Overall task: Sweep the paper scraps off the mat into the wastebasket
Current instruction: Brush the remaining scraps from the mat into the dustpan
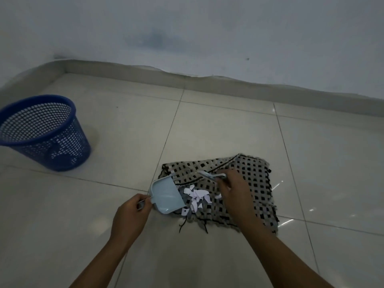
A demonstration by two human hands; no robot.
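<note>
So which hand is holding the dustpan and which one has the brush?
The left hand grips the pale blue dustpan by its handle, at the mat's left edge. The right hand holds the small brush over the paper scraps.

The floor (218, 125) is laid with large glossy pale tiles, their thin dark grout lines (172, 129) crossing in a wide grid. Small bright glints of reflected light (277, 185) sit on the tiles at the right. A low tiled skirting (145, 73) of the same pale colour runs along the foot of the wall, its top edge wavy. The wall (207, 28) above is plain white, with a faint dark smudge (153, 37) and a tiny dark speck (247, 58).
</note>
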